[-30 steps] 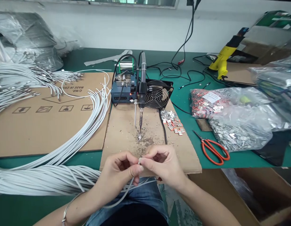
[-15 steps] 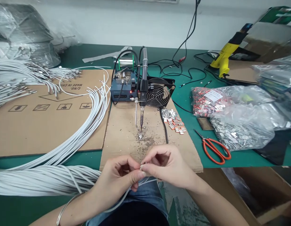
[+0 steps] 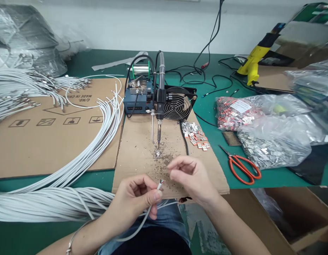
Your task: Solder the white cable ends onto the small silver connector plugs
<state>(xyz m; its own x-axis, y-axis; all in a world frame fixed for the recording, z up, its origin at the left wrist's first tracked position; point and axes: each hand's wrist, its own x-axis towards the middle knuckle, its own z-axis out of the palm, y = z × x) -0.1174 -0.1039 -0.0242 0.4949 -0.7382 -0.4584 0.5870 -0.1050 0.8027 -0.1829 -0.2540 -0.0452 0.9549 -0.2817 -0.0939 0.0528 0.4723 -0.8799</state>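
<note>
Between the thumb and fingers of my left hand [image 3: 141, 196] is a white cable [image 3: 145, 220], its stripped end pointing up with short coloured wires fanned out. My right hand [image 3: 191, 177] is just right of that end, apart from it, with thumb and index finger separated and nothing visible between them. Beyond my hands a soldering iron [image 3: 160, 95] is clamped upright, tip down over a small heap of solder bits on the cardboard [image 3: 134, 156]. Small metal connectors with orange parts [image 3: 197, 136] lie to the right of it.
At left lie a thick bundle of white cables [image 3: 47, 203] and more cables on a cardboard sheet [image 3: 60, 141]. A blue soldering station [image 3: 137, 101] and a fan [image 3: 178, 106] stand behind. Orange-handled scissors [image 3: 243, 168], bagged connectors [image 3: 272, 148] and a yellow heat gun [image 3: 255, 58] are at right.
My right hand has let go of the cable end and moved up and to the right, its fingers parting. My left hand keeps its hold, and the coloured wires now show.
</note>
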